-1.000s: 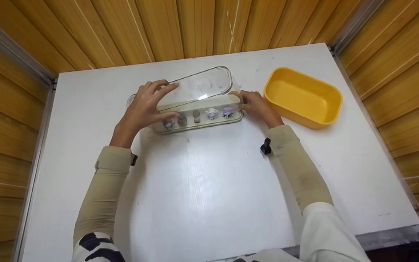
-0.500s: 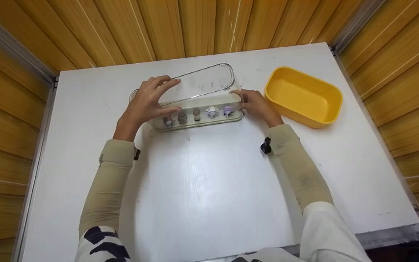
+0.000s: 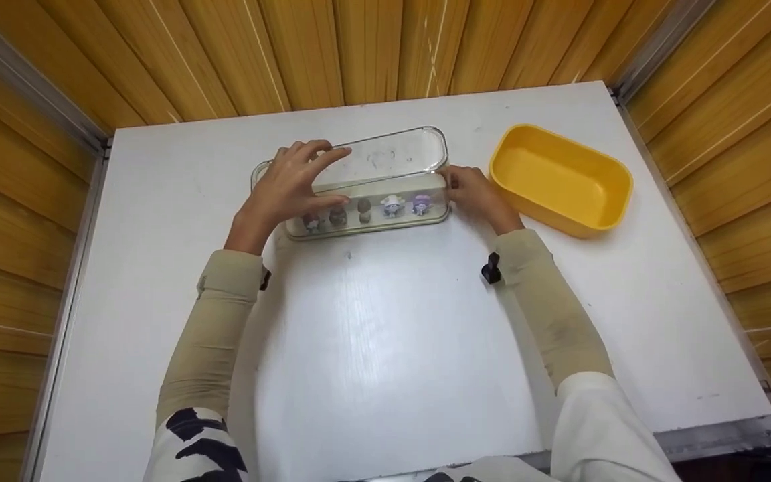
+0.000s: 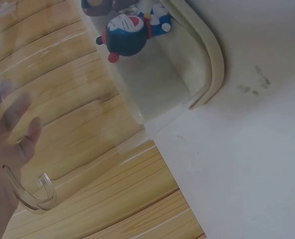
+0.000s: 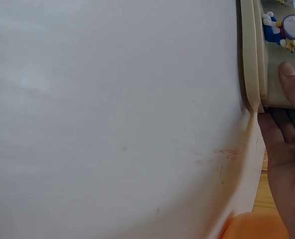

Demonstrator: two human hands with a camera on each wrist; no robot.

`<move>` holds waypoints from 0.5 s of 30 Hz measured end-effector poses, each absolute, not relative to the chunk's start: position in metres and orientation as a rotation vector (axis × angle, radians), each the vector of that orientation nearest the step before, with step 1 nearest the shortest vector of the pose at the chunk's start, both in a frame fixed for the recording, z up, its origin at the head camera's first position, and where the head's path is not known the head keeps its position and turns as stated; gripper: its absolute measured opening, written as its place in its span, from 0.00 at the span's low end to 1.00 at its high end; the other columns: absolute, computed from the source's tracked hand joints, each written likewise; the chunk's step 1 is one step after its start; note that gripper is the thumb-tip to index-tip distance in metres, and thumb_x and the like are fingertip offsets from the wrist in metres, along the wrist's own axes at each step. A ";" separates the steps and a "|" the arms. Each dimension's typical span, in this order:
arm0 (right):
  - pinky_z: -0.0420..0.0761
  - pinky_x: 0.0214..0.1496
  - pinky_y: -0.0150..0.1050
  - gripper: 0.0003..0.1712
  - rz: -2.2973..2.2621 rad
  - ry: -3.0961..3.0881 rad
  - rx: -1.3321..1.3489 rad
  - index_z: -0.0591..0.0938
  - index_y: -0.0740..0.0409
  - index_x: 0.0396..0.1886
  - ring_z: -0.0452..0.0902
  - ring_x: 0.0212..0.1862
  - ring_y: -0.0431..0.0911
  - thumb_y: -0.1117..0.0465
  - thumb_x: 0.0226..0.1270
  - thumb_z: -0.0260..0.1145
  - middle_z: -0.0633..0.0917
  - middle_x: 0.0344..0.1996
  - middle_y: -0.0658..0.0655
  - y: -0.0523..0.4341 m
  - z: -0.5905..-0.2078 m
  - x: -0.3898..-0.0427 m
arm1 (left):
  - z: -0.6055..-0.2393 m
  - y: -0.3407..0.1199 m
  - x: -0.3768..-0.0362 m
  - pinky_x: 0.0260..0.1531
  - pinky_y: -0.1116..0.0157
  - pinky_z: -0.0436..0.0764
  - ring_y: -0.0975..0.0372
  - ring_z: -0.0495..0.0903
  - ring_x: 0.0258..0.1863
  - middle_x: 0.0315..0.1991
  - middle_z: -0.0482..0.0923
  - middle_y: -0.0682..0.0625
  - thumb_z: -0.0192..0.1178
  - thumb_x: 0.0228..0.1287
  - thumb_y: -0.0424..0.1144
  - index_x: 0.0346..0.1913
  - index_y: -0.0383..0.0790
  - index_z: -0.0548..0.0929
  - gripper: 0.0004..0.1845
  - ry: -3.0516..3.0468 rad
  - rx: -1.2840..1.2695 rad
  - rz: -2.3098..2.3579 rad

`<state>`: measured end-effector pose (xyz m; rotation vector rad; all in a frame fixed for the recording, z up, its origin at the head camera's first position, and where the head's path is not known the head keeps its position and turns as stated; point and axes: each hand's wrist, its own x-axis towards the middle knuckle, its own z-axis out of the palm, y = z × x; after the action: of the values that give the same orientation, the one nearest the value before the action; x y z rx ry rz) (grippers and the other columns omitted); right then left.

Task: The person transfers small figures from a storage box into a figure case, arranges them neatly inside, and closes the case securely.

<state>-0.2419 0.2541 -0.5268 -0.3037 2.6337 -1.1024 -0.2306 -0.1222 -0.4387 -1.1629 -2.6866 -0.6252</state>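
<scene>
Left edge of the white desk (image 3: 385, 348): bare surface, wood-slat walls behind.

Left hand (image 3: 285, 191) lies over the left end of the clear cover (image 3: 385, 157), fingers spread and laid across its top and front face, thumb against the front wall. The hold is wide and flat rather than a pinch. In the left wrist view the fingers (image 4: 8, 124) show blurred through the transparent plastic.

Centre: the cover now sits nearly level over the beige base tray (image 3: 365, 227). A second ago its near edge was tilted up, with a clear gap above the tray; half a second ago the gap was smaller. Now the cover's lower rim looks to meet the tray all along the front, so the lowering seems close to finished, though whether it is fully seated cannot be told. Five small figurines (image 3: 365, 209) stand in a row inside, upright. The left wrist view shows a blue one (image 4: 130, 32) near the tray's end; the right wrist view shows another blue figurine (image 5: 286, 30).

Right hand (image 3: 476, 194) is at the cover's right end, fingers curled round the corner, thumb (image 5: 292, 82) pressed against the end wall.

Right of that: a yellow tub (image 3: 559, 177), open side up, just beside the right hand and not touching the cover.
</scene>
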 end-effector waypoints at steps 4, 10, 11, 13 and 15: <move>0.72 0.68 0.52 0.17 -1.103 2.631 -0.317 0.80 0.62 0.58 0.76 0.60 0.56 0.68 0.72 0.65 0.83 0.58 0.65 0.256 -0.527 -0.240 | -0.439 -0.118 -0.231 0.65 0.44 0.66 0.46 0.69 0.66 0.68 0.70 0.43 0.72 0.58 0.60 0.75 0.55 0.69 0.43 -2.735 -1.141 -0.607; 0.68 0.72 0.52 0.21 -1.044 2.564 -0.340 0.77 0.56 0.65 0.74 0.64 0.54 0.66 0.74 0.65 0.82 0.61 0.60 0.259 -0.518 -0.238 | -0.439 -0.117 -0.231 0.64 0.43 0.66 0.46 0.69 0.67 0.68 0.70 0.43 0.73 0.58 0.60 0.75 0.56 0.69 0.43 -2.748 -1.118 -0.620; 0.67 0.73 0.52 0.21 -1.016 2.567 -0.360 0.77 0.56 0.65 0.73 0.65 0.55 0.66 0.75 0.64 0.81 0.62 0.60 0.260 -0.516 -0.238 | -0.439 -0.117 -0.231 0.64 0.43 0.66 0.46 0.69 0.66 0.68 0.70 0.43 0.72 0.58 0.60 0.75 0.56 0.69 0.43 -2.751 -1.119 -0.617; 0.64 0.75 0.53 0.23 -0.969 2.577 -0.398 0.76 0.56 0.68 0.70 0.69 0.55 0.68 0.76 0.61 0.79 0.65 0.60 0.263 -0.514 -0.237 | -0.439 -0.116 -0.231 0.64 0.43 0.66 0.46 0.69 0.67 0.68 0.70 0.43 0.72 0.59 0.60 0.75 0.56 0.69 0.43 -2.760 -1.118 -0.609; 0.65 0.75 0.53 0.22 -0.945 2.601 -0.426 0.76 0.56 0.68 0.71 0.68 0.56 0.68 0.77 0.58 0.79 0.65 0.60 0.265 -0.511 -0.235 | -0.438 -0.116 -0.232 0.65 0.43 0.66 0.46 0.69 0.67 0.68 0.70 0.44 0.72 0.59 0.61 0.75 0.56 0.69 0.43 -2.774 -1.113 -0.593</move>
<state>-0.2354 0.2654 -0.5111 -0.4256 2.6005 -0.9447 -0.2318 -0.1156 -0.4377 -1.1128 -2.7740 -0.5930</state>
